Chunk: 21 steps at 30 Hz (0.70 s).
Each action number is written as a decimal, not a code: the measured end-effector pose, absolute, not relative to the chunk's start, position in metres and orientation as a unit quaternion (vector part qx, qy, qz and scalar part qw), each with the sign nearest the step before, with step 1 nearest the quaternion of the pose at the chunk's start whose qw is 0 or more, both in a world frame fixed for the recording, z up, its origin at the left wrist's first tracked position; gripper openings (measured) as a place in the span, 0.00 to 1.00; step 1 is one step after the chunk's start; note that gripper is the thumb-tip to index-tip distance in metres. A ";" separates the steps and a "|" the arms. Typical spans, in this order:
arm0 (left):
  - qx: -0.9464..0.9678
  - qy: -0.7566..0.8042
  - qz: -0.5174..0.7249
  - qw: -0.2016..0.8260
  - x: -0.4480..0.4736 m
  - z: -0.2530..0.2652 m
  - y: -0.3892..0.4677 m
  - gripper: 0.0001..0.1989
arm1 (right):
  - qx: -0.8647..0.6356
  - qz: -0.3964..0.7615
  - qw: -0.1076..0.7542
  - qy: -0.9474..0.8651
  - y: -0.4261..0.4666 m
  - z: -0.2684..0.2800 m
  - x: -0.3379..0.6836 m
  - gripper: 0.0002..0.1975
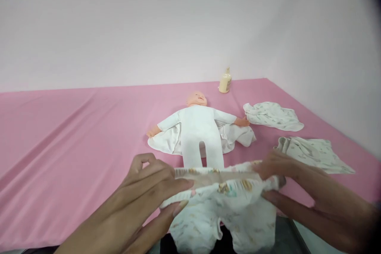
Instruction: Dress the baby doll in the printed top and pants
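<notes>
Close in front of me I hold a pair of white printed baby pants by the waistband, stretched sideways so its top gapes. My left hand pinches the left end, thumb below and fingers over the edge. At the right end, my right hand grips the waistband the same way, slightly blurred. The two legs of the pants hang down toward me. Beyond them a baby doll lies on its back, arms spread, dressed in a white long-sleeved suit. The pants hide its feet.
Under the doll lies a white cloth. Two folded printed garments rest at the right on the pink sheet. A cream pump bottle stands near the white wall at the back.
</notes>
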<state>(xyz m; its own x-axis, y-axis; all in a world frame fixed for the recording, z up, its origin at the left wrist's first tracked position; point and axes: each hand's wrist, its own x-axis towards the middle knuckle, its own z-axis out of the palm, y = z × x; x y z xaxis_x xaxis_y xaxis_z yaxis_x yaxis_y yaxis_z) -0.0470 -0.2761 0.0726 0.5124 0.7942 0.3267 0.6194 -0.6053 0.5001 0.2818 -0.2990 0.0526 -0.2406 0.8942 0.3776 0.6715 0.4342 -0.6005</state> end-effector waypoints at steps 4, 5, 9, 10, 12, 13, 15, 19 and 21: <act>0.834 0.450 0.302 0.105 -0.043 0.080 -0.263 0.11 | -0.497 0.067 0.345 -0.793 -0.270 0.063 0.275 0.13; 0.823 0.461 0.314 0.105 -0.040 0.081 -0.259 0.10 | -0.501 0.048 0.352 -0.789 -0.264 0.064 0.272 0.11; 0.789 0.494 0.336 0.147 -0.029 0.086 -0.249 0.09 | -0.519 0.074 0.346 -0.778 -0.246 0.067 0.264 0.10; 0.783 0.497 0.339 0.160 -0.028 0.088 -0.247 0.09 | -0.526 0.096 0.344 -0.772 -0.242 0.068 0.264 0.12; 0.773 0.497 0.346 0.188 -0.025 0.089 -0.244 0.08 | -0.537 0.132 0.345 -0.759 -0.237 0.068 0.264 0.14; 0.768 0.497 0.348 0.205 -0.023 0.089 -0.243 0.08 | -0.540 0.146 0.346 -0.753 -0.235 0.067 0.264 0.15; 0.752 0.500 0.355 0.241 -0.018 0.085 -0.242 0.09 | -0.549 0.184 0.343 -0.740 -0.235 0.067 0.260 0.15; 0.688 0.517 0.398 0.319 0.002 0.072 -0.247 0.13 | -0.539 0.328 0.367 -0.684 -0.246 0.063 0.240 0.14; 0.671 0.504 0.420 0.347 0.014 0.065 -0.255 0.12 | -0.489 0.414 0.390 -0.662 -0.256 0.059 0.226 0.11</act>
